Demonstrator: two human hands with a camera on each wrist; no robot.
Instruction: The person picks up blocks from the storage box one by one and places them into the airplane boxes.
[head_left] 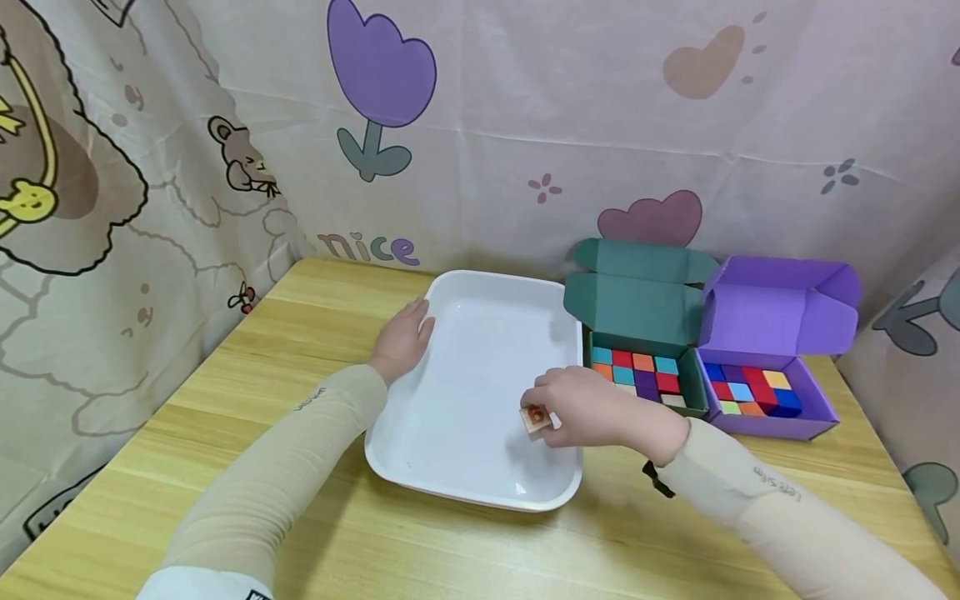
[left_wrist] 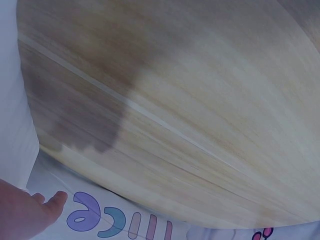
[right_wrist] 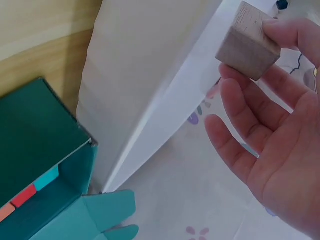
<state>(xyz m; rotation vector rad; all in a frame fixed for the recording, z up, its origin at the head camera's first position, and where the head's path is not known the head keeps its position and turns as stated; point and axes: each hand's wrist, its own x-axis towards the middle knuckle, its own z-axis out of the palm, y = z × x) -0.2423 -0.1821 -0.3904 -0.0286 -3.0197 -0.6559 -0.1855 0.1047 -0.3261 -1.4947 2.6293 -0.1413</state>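
Right hand (head_left: 592,410): a small wooden block (head_left: 536,418) is pinched at the fingertips, held just over the white tray (head_left: 480,492), near its right side.
Left hand (head_left: 403,337): laid flat with fingers relaxed on the tray's left rim; nothing is gripped.
Bench (head_left: 315,533): the tray is carried here.
Boxes: a green box (head_left: 645,371) and a purple box (head_left: 765,392), both filled with coloured cubes, are seen beyond.
Risk: the block could be dropped, given so light a fingertip hold.
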